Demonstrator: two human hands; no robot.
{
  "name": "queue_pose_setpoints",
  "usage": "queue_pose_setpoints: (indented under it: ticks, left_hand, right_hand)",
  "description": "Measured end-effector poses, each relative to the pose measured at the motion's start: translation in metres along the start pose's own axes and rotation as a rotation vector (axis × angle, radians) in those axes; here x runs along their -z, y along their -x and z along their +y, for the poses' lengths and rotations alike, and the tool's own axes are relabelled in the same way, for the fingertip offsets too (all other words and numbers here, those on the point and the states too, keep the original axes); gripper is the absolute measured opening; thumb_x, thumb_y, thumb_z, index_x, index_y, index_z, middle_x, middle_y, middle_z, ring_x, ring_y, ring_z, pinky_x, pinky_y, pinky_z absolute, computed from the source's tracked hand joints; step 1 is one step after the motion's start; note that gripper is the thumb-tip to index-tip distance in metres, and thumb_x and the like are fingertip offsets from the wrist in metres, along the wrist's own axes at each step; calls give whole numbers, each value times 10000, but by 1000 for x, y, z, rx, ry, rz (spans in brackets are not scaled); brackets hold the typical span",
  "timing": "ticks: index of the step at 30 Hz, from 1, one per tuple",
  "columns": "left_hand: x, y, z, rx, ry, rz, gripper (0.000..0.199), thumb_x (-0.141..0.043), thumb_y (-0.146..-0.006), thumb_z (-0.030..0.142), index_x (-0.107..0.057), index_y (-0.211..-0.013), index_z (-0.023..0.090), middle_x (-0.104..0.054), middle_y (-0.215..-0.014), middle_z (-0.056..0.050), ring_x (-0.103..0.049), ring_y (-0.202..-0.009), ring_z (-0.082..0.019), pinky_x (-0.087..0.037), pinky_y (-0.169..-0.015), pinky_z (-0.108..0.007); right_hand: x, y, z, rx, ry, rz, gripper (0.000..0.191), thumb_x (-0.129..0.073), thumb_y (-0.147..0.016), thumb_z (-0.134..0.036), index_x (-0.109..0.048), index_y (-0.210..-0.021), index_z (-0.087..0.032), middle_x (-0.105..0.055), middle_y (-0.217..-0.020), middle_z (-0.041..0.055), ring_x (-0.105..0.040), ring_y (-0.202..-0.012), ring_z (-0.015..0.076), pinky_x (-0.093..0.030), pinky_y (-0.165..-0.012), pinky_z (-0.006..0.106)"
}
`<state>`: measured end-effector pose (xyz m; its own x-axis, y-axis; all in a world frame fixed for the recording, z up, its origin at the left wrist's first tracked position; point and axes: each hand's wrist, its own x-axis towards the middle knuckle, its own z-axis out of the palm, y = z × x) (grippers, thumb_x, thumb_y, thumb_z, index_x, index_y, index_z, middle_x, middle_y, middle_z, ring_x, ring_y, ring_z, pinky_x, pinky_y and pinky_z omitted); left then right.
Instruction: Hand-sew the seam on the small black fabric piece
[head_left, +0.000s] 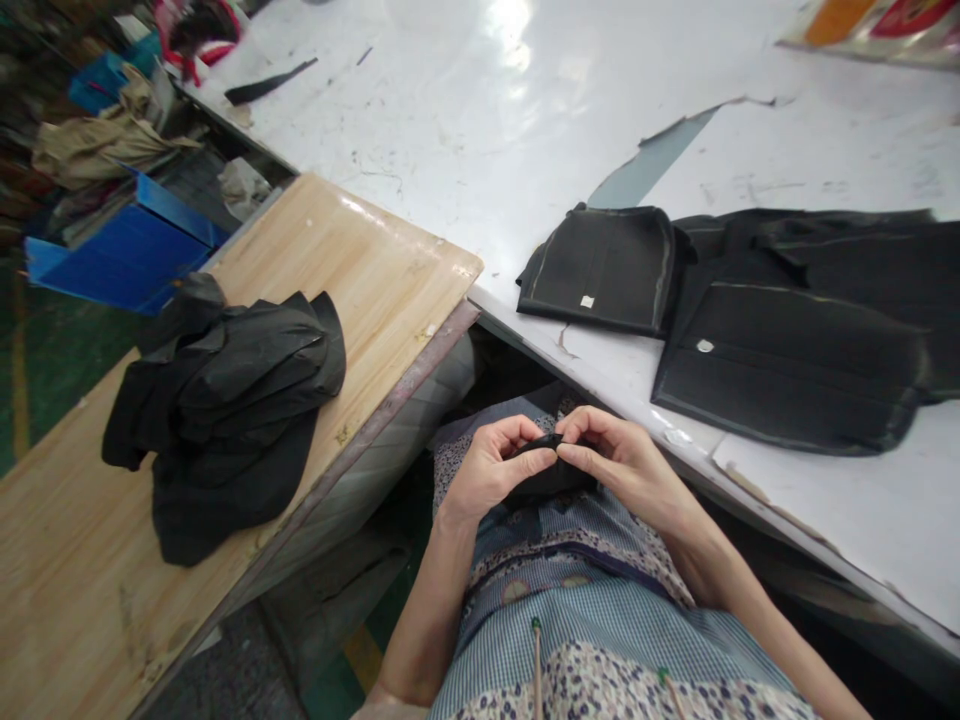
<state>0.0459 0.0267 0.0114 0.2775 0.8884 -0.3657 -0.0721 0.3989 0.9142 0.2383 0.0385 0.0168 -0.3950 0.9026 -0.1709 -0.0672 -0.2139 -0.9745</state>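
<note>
Above my lap, my left hand (504, 462) and my right hand (609, 452) meet fingertip to fingertip. Both pinch the edge of a piece of black fabric (553, 480), whose lower part hangs down between them; the palms hide much of it. On the white table to the right lie several black sewn fabric pieces (795, 365), two of them with a small white label. A crumpled heap of black fabric (240, 400) rests on the wooden board at my left.
The wooden board (390, 245) slants along my left beside the white table (450, 120). A blue box (142, 245) stands beyond the board. A thin black strip (270, 84) lies near the table's far left edge, and a printed plastic bag (885, 35) at the far right.
</note>
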Motion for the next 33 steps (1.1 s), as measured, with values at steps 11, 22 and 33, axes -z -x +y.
queue_pose_setpoints:
  ticks: [11,22,33]
  left_hand:
    - [15,8,25,-253,-228,-110,344,-703,-873,367,-538,-659,153,-447,-662,15,-397,-636,-118,-314,-601,-263]
    - [30,15,15,-323,-40,-59,244,-677,-897,311,-639,-724,144,-564,-741,-35,-491,-686,-144,-383,-653,-286]
    - [23,16,17,-298,-158,-46,251,-680,-888,315,-616,-712,147,-515,-708,-9,-450,-676,-131,-368,-643,-271]
  right_hand:
    - [-7,-5,-9,125,141,-13,193,-704,-890,-289,-590,-763,-197,-611,-806,8,-572,-790,181,-444,-724,302]
    - [-7,-5,-3,432,310,8,236,-785,-841,-217,-664,-1042,-233,-623,-1115,67,-606,-1079,225,-489,-937,361]
    - [-17,-17,-10,380,314,-140,147,-770,-859,-238,-650,-939,-212,-642,-1032,37,-629,-956,184,-491,-864,304]
